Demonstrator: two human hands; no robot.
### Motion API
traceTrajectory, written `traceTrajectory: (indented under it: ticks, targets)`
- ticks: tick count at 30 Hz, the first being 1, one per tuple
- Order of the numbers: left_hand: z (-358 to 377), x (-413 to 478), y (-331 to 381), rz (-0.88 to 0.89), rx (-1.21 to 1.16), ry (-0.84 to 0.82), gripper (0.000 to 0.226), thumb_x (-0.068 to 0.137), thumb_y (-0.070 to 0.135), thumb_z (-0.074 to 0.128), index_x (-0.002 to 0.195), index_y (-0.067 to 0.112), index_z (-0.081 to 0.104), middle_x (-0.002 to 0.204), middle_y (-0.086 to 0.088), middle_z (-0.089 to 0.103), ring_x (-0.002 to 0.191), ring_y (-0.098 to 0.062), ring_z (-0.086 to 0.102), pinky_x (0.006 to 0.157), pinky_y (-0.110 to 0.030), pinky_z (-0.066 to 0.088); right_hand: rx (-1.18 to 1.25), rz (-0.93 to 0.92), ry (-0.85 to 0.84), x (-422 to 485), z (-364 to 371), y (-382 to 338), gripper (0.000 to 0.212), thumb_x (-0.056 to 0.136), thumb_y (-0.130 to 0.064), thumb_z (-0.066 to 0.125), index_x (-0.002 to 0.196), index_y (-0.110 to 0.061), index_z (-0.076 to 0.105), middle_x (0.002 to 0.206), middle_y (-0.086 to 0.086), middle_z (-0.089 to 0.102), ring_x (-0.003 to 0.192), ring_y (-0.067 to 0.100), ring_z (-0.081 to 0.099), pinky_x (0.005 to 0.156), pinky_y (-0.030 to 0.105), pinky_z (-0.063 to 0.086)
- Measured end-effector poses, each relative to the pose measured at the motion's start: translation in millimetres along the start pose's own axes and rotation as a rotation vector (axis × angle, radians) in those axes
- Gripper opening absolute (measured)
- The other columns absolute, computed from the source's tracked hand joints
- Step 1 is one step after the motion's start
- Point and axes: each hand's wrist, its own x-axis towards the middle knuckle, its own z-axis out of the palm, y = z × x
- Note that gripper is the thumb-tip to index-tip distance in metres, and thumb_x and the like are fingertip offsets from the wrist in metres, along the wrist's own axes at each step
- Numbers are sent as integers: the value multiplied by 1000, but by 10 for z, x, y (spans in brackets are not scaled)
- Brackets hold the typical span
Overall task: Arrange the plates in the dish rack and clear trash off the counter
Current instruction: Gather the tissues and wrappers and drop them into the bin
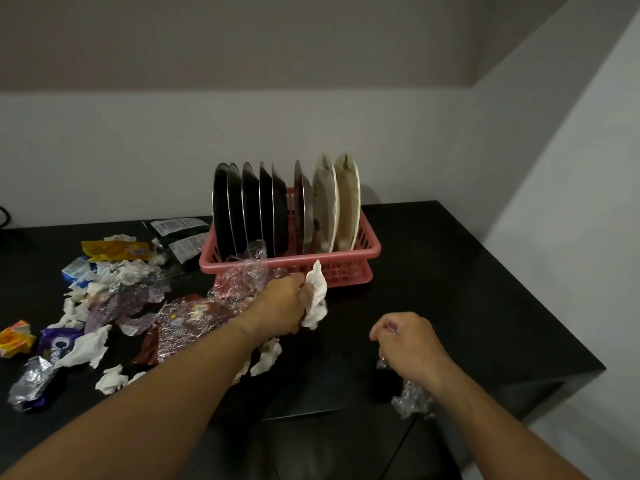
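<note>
A pink dish rack (360,251) stands at the back of the black counter (467,271). Several dark plates (239,209) and two cream plates (337,202) stand upright in it. Just in front of the rack, my left hand (282,304) grips a white crumpled tissue (317,299) together with clear crinkled plastic (242,275). Lower right, over the counter's front, my right hand (410,344) is curled around a piece of clear plastic wrap (412,398) that hangs below the wrist.
Trash covers the counter's left half: white tissue wads (86,348), a yellow wrapper (116,250), a purple Oreo pack (57,344), a silver foil wrapper (29,379), dark packets (180,233) and a reddish plastic bag (183,323). The counter's right edge drops off near the wall.
</note>
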Motion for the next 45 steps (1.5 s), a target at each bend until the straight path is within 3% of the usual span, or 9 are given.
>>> traceTrajectory:
  ticks: [5, 9, 14, 21, 24, 29, 36, 41, 45]
  targets:
    - [-17, -216, 95, -69, -221, 3, 10, 104, 23, 40, 102, 19, 49, 89, -9, 66, 59, -19, 69, 46, -22, 52, 119, 52, 18, 34, 88, -80, 18, 94, -17, 56, 83, -14, 70, 74, 4, 68, 62, 13, 60, 60, 29, 53]
    - [81, -308, 42, -99, -290, 28, 30, 103, 13, 37, 120, 23, 59, 80, -3, 65, 56, -12, 66, 49, -28, 55, 178, 18, 45, -13, 282, -70, 36, 94, -41, 59, 68, -15, 64, 60, -1, 58, 54, 13, 53, 55, 30, 47]
    - [13, -481, 111, -165, -508, 83, 32, 102, 12, 35, 80, 16, 59, 66, -2, 67, 63, -18, 68, 62, -42, 61, 166, 1, 100, -109, 401, -127, 43, 99, -41, 53, 67, -15, 62, 57, -2, 54, 50, 10, 49, 51, 27, 43]
    - [-225, -773, 122, -52, -624, 15, 31, 94, 34, 63, 98, 4, 64, 68, 1, 73, 52, -7, 63, 49, -21, 47, 170, 32, 83, -446, 467, -394, 22, 94, -19, 55, 86, -7, 72, 81, 15, 72, 60, 15, 57, 57, 30, 51]
    - [-380, -921, -4, -18, -703, -105, 20, 84, 18, 73, 100, 9, 65, 82, -9, 75, 49, -26, 59, 46, -30, 42, 140, 6, 128, -637, 565, -538, 21, 95, -15, 53, 87, -16, 72, 75, 3, 69, 58, 12, 59, 58, 29, 53]
    - [-635, -1205, -338, 6, -707, -92, 13, 89, 6, 55, 100, 3, 60, 73, -19, 70, 60, -38, 58, 62, -50, 48, 90, -22, 148, -957, 916, -772, 44, 98, -12, 49, 141, -15, 51, 124, 5, 63, 78, 11, 68, 59, 22, 52]
    - [-808, -1606, -731, -17, -715, -135, 15, 99, 12, 45, 106, 17, 57, 104, -16, 61, 84, -29, 65, 62, -41, 60, 58, -17, 244, -1417, 1501, -871, 33, 102, -40, 47, 84, -18, 63, 75, 2, 64, 63, 12, 58, 55, 25, 47]
    - [-657, -1945, -902, 112, -439, -194, 31, 91, 38, 64, 76, 11, 60, 57, 4, 57, 46, -9, 52, 43, -23, 42, 144, 53, 352, -1641, 1729, -660, 41, 100, -47, 46, 78, -15, 58, 71, 5, 60, 66, 26, 63, 65, 40, 59]
    - [-336, -2069, -1102, 143, -308, -231, 55, 92, 50, 58, 56, 7, 56, 47, 0, 56, 44, -16, 51, 50, -31, 43, 306, 137, 298, -1720, 1943, -426, 45, 97, -55, 47, 82, -15, 59, 77, 8, 64, 79, 30, 67, 76, 52, 58]
